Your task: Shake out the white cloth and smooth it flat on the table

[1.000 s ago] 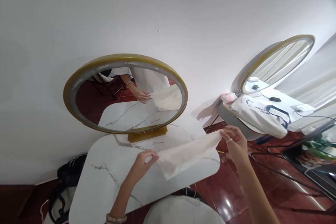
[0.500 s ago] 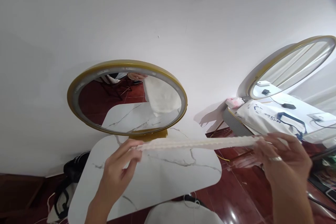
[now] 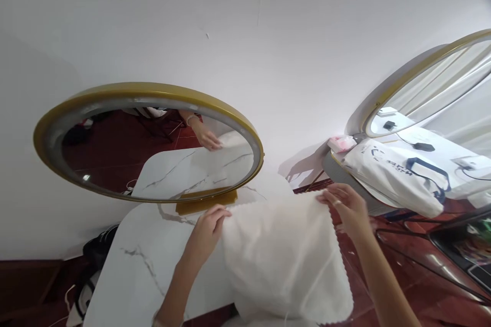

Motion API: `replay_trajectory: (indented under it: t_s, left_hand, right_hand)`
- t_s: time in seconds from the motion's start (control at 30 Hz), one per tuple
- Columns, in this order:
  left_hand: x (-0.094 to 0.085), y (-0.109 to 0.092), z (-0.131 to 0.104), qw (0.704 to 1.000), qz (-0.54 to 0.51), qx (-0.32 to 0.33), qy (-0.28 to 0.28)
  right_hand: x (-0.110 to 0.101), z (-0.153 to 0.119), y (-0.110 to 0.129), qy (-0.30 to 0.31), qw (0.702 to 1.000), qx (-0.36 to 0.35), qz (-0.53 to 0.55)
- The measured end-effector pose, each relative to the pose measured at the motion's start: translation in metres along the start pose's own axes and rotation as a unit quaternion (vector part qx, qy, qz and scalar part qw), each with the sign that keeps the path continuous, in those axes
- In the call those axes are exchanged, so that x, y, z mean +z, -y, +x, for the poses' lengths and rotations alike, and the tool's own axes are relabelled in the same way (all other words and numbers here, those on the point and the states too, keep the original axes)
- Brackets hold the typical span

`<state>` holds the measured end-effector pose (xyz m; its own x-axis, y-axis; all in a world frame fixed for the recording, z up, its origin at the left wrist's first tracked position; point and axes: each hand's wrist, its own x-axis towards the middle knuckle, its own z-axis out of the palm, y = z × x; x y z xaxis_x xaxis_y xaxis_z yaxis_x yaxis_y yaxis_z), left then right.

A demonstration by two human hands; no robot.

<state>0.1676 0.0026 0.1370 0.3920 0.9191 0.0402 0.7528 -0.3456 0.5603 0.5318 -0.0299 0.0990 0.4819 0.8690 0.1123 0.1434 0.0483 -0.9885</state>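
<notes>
A white cloth (image 3: 284, 255) with a scalloped edge hangs spread between my two hands, over the right part of the marble-patterned table (image 3: 126, 265). My left hand (image 3: 207, 230) pinches its upper left corner. At the upper right corner my right hand (image 3: 347, 207), with a ring on one finger, is closed on the cloth. The cloth covers the table's right end and most of a pale seat below. A round gold-framed mirror (image 3: 153, 158) stands on the table beyond my hands and reflects one hand and part of the cloth.
To the right, a second table holds a tissue pack (image 3: 341, 143), a white bag with dark blue handles (image 3: 395, 173), a black adapter (image 3: 423, 147) and another gold-framed mirror (image 3: 429, 87). A black bag (image 3: 100, 242) lies left of the near table.
The cloth was stretched level as a narrow strip; now it hangs down with its broad side showing. My hands have come closer together, and the view has shifted right.
</notes>
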Motion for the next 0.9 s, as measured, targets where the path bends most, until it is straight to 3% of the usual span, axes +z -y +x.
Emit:
replay_trajectory:
  t_s: [0.1,0.17,0.33,0.43,0.53,0.67,0.9]
  left_hand:
    - [0.047,0.021,0.039,0.994,0.094,-0.059,0.019]
    - [0.082,0.032,0.046,0.985,0.145,-0.091,0.009]
    - [0.168,0.052,0.021,0.978,0.193,-0.068,-0.037]
    - [0.204,0.067,0.016,0.975,0.19,-0.055,-0.103]
    - [0.219,0.081,0.027,0.969,0.184,-0.05,-0.157]
    - [0.223,0.088,0.046,0.967,0.187,-0.047,-0.167]
    - [0.217,0.08,0.081,0.96,0.228,-0.109,-0.117]
  right_hand:
    - [0.028,0.036,-0.059,0.05,0.994,-0.029,-0.098]
    - [0.042,0.037,-0.09,0.072,0.986,-0.046,-0.14]
    - [0.072,-0.023,-0.138,0.137,0.963,-0.095,-0.214]
    - [0.097,-0.055,-0.153,0.179,0.939,-0.136,-0.261]
    - [0.126,-0.061,-0.163,0.209,0.88,-0.207,-0.373]
    - [0.153,-0.045,-0.176,0.205,0.818,-0.233,-0.485]
    - [0.177,-0.003,-0.184,0.188,0.799,-0.207,-0.533]
